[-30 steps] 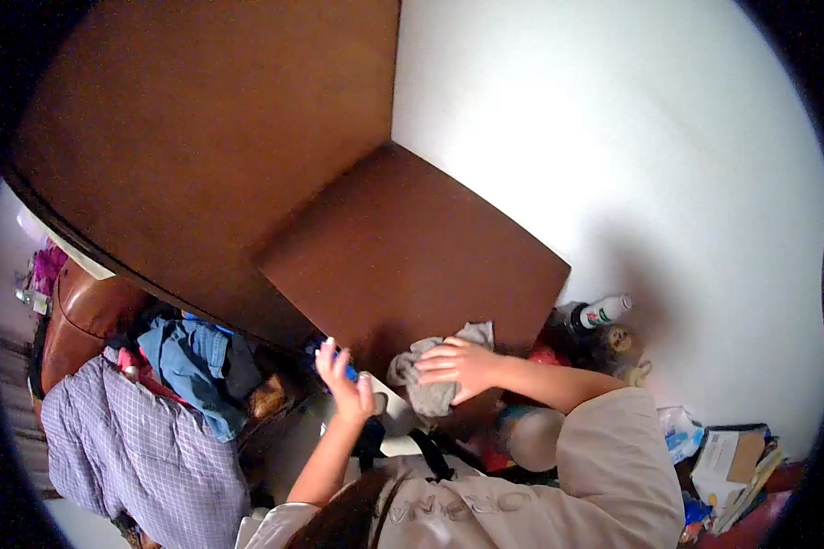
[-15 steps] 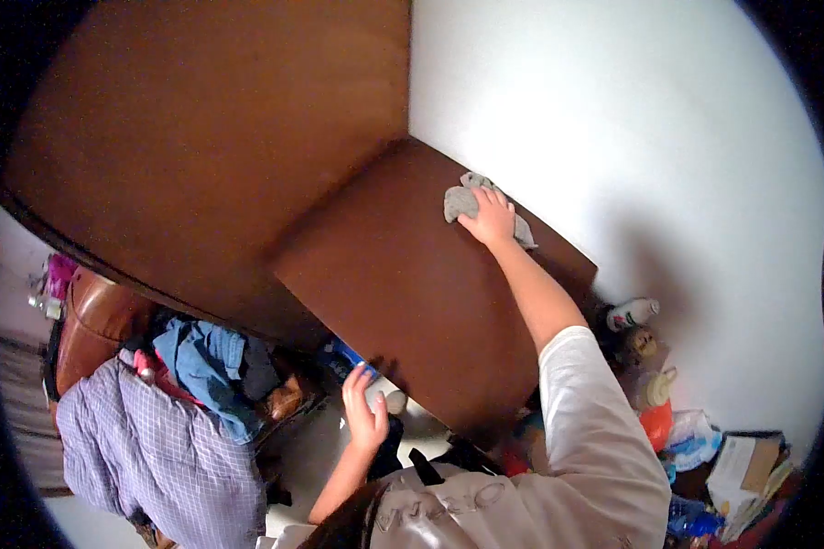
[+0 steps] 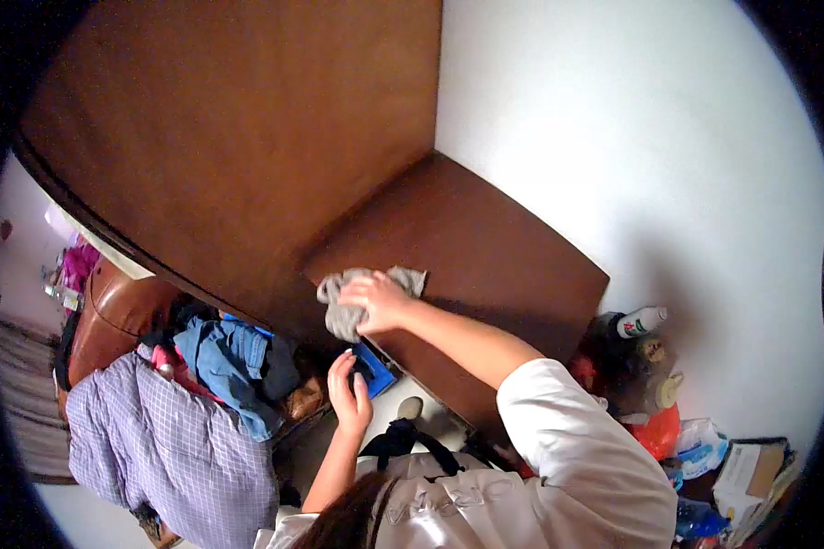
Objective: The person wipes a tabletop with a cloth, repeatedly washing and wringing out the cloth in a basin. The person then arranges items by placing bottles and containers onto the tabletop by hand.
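Note:
My right hand (image 3: 377, 302) presses on a crumpled grey cloth (image 3: 341, 320) at the front left edge of the brown wooden surface (image 3: 494, 265). Parts of the cloth stick out on both sides of the fingers. Just below, my left hand (image 3: 350, 395) is raised in the air, fingers apart and empty. A blue object (image 3: 375, 368) lies low behind the left hand, partly hidden by it.
A tall brown panel (image 3: 238, 119) rises at the back left and a white wall (image 3: 632, 119) at the right. Clothes (image 3: 220, 357) and a checked quilt (image 3: 169, 439) are heaped at left. A white bottle (image 3: 642, 322) and a box (image 3: 749, 468) stand right.
My right hand has slid the cloth from the surface's far edge by the wall to its front left edge. My left hand stays low and empty. The view has shifted slightly.

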`<move>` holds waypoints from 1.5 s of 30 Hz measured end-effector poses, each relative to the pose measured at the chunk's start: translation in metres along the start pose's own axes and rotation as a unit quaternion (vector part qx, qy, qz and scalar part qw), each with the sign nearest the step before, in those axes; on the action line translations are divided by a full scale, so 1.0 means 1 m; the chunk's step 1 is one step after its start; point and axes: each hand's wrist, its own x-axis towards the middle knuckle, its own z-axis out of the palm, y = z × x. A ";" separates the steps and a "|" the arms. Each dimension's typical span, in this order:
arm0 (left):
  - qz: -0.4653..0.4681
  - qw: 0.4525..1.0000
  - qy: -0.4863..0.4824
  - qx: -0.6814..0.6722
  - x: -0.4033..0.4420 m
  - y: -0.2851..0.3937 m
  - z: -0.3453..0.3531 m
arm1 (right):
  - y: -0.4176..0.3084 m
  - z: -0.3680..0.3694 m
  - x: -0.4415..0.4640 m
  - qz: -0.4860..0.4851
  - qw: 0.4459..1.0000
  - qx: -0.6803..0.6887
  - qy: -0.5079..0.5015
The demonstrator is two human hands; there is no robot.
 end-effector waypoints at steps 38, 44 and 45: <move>-0.016 0.343 -0.827 -0.445 -0.222 0.351 0.081 | -0.441 -0.133 -0.410 0.046 0.180 0.037 0.982; -0.032 0.226 -0.892 -0.390 -0.284 0.333 0.077 | -0.491 -0.058 -0.420 0.046 0.080 -0.092 0.991; -0.045 0.215 -0.903 -0.370 -0.288 0.336 0.075 | -0.500 -0.053 -0.420 0.061 0.104 -0.118 0.986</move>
